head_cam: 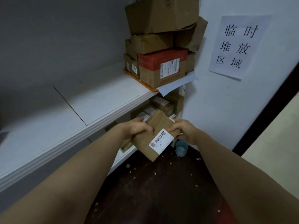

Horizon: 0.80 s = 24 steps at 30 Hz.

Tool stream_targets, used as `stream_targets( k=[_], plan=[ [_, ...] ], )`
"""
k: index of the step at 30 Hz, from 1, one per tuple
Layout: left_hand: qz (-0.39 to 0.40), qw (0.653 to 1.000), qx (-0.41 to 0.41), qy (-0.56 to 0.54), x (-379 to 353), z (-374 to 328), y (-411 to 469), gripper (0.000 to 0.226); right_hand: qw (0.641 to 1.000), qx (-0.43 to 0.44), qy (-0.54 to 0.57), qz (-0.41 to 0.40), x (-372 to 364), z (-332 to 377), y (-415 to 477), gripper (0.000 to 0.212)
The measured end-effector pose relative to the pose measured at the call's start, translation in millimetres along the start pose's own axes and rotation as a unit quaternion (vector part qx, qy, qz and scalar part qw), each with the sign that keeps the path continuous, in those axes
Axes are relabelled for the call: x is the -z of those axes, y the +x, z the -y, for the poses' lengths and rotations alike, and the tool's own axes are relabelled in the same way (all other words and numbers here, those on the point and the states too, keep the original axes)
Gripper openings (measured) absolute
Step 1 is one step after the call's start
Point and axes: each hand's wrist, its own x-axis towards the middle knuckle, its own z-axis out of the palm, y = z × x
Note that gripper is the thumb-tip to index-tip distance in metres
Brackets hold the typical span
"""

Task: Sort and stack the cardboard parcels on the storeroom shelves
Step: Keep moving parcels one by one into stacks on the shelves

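I hold a small flat cardboard parcel [150, 139] with a white label marked 3, tilted, in front of the lower shelf. My left hand [137, 128] grips its left edge with fingers curled over the top face. My right hand [182, 130] pinches its right corner. On the upper white shelf [97, 101] at the far right stands a pile of cardboard parcels [161, 18], with a red-topped box [161, 67] at its front on an orange tray [139, 81]. More small labelled parcels [161, 104] lie on the shelf below.
A paper sign with large characters [237, 46] hangs on the white wall at right. A pale blue cup [182, 147] stands on the dark floor [161, 191] near the shelf corner, among scattered paper scraps. A dark door frame [267, 110] runs along the right.
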Motion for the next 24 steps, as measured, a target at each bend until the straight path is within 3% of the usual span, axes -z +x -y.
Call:
stream_targets(
  k=[4, 9, 13, 21, 24],
  plan=[
    [-0.003, 0.997, 0.047, -0.053, -12, 26, 6, 0.067, 0.997, -0.019, 0.065, -0.031, -3, -16, 8, 0.033],
    [-0.02, 0.972, 0.117, -0.204, -26, 61, 15, 0.039, 0.987, -0.154, 0.018, 0.051, -15, -55, 20, 0.052],
    [-0.061, 0.937, 0.154, -0.308, -34, 91, 15, 0.036, 0.97, -0.207, 0.015, 0.128, -35, -82, 29, 0.069],
    [-0.132, 0.894, 0.201, -0.378, -27, 147, 8, 0.018, 0.971, -0.202, 0.042, 0.121, -101, -97, 51, 0.055],
    [-0.168, 0.883, 0.195, -0.393, -17, 170, 12, 0.028, 0.975, -0.192, 0.036, 0.11, -126, -102, 67, 0.05]
  ],
)
